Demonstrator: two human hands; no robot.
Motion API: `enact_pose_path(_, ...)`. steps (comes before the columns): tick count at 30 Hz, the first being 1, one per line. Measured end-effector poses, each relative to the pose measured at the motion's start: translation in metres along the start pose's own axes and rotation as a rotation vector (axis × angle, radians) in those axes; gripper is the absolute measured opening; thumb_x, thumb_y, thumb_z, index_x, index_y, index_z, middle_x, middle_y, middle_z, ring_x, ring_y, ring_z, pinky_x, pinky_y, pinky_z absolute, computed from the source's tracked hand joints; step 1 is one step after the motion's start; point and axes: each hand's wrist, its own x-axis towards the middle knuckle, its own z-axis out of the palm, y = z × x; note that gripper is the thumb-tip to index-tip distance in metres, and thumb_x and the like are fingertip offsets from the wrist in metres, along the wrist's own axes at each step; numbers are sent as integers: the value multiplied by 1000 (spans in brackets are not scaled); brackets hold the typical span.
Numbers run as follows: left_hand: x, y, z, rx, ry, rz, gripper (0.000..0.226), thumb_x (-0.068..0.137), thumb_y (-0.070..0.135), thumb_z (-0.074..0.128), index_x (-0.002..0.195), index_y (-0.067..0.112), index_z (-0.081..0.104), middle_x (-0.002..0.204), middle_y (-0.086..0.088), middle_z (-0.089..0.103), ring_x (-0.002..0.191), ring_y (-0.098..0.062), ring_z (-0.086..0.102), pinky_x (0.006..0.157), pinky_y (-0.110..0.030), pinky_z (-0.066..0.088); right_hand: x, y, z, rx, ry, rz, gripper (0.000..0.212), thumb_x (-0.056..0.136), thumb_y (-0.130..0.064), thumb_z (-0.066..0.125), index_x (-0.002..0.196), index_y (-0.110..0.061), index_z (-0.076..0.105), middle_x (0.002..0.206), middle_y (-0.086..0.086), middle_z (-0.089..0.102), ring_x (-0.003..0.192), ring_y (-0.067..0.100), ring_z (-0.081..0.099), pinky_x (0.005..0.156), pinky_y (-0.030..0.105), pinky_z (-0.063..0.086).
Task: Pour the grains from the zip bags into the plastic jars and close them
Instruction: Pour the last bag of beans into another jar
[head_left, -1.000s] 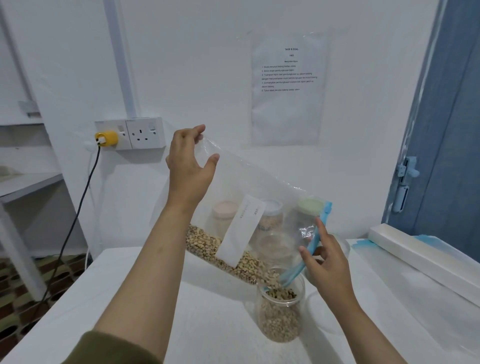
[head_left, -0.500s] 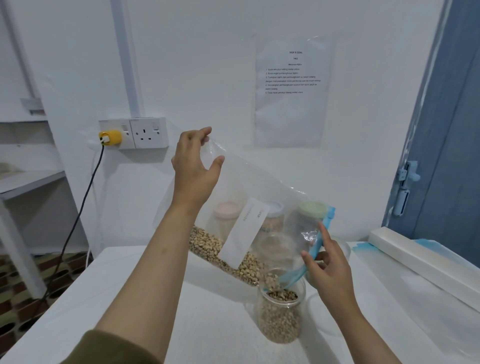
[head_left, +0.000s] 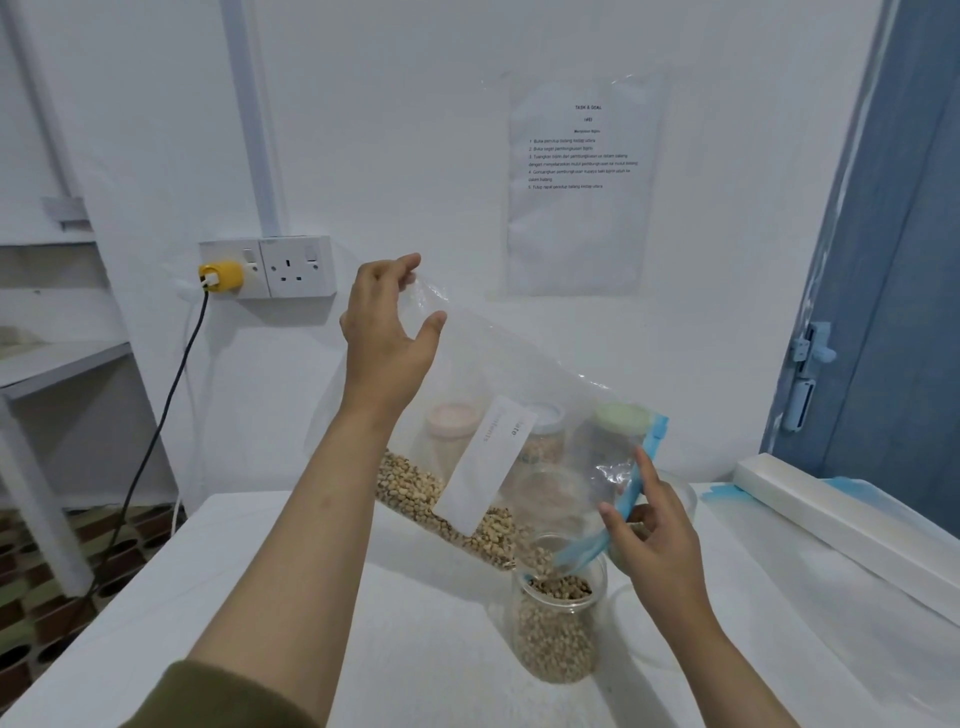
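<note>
A clear zip bag (head_left: 524, 395) with a white label and a blue zip strip hangs tilted over the table. My left hand (head_left: 384, 332) pinches its raised bottom corner. My right hand (head_left: 649, 525) holds the blue mouth edge down over an open clear jar (head_left: 558, 623). Tan grains (head_left: 441, 504) lie along the bag's lower edge and fall into the jar, which is mostly full. Seen through the bag, three lidded jars stand behind: pink lid (head_left: 453, 418), white lid (head_left: 545, 415), green lid (head_left: 621, 415).
The white table (head_left: 260, 597) runs to the wall. A long white box (head_left: 831, 514) lies at the right edge beside a blue door (head_left: 909, 260). A wall socket with a yellow plug (head_left: 221, 275) and black cable is at the left, above a shelf (head_left: 57, 358).
Both hands hold the bag much as before, the left hand edging slightly right. Grains keep sliding toward the mouth and the level in the jar is a little higher.
</note>
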Motion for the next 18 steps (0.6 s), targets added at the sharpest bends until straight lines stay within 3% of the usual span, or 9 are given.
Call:
enact_pose_path(12,-1,3,0,7,-8,6,55,82,21,67,135,17,51,119,10,42,110,4,48,106,-54,39,-2,2,0,30,-2,-10,68,91,-21,68,144,-50,36,109,-8,56,85,16,64,75,34,59)
enact_pose_path(18,0,3,0,9,-3,6,55,82,22,67,135,18,51,120,11,42,108,15,43,106,-54,39,-2,1,0,31,5,-21,69,91,-18,68,144,-49,36,107,-5,55,85,16,62,74,30,57)
